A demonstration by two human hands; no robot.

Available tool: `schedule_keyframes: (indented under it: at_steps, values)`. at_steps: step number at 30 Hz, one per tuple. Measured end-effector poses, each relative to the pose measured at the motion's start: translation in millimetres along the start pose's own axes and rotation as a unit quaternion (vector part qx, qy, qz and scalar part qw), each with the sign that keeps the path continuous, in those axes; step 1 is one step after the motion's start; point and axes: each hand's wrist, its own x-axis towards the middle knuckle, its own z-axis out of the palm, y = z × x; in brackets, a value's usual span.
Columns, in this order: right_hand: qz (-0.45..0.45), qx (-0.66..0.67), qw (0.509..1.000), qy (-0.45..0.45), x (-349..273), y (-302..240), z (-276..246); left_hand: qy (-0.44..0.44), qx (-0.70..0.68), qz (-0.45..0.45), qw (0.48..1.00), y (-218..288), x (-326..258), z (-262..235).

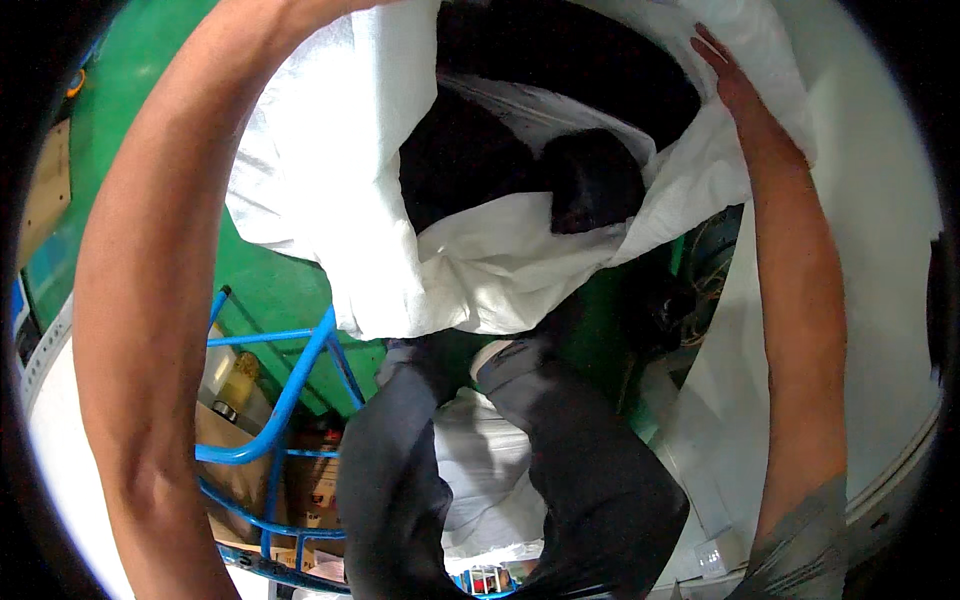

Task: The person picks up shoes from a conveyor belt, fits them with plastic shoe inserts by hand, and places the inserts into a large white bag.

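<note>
A big white sack (375, 200) of cloth-like material hangs with its mouth wide in front of me. Several black things (595, 180) lie inside it, too dark for me to tell their kind. My right hand (725, 75) rests at the sack's right side, its visible fingers stretched out along the white cloth. Up along the left side of the sack goes my left forearm (160, 250); the hand itself is cut off by the top edge.
Below left stands a blue tubular frame (290, 395) with cardboard boxes (318, 480) near it. A white panel (880, 250) runs along the right. Green floor (270, 280) shows around the sack. Between my legs (590, 470) is a white bundle (485, 480).
</note>
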Motion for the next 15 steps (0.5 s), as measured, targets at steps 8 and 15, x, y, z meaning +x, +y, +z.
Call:
schedule_keyframes:
  at_steps: [8, 15]
  values:
    - [-0.126, -0.372, 0.916, -0.078, -3.4, -112.2, 126.7, -0.066, 0.136, 0.059, 0.987, -57.7, -10.9, 62.8]
    - [-0.149, -0.396, 0.901, -0.096, 29.3, -118.1, 177.1, -0.077, 0.375, -0.191, 0.904, -72.0, -38.2, 57.3]
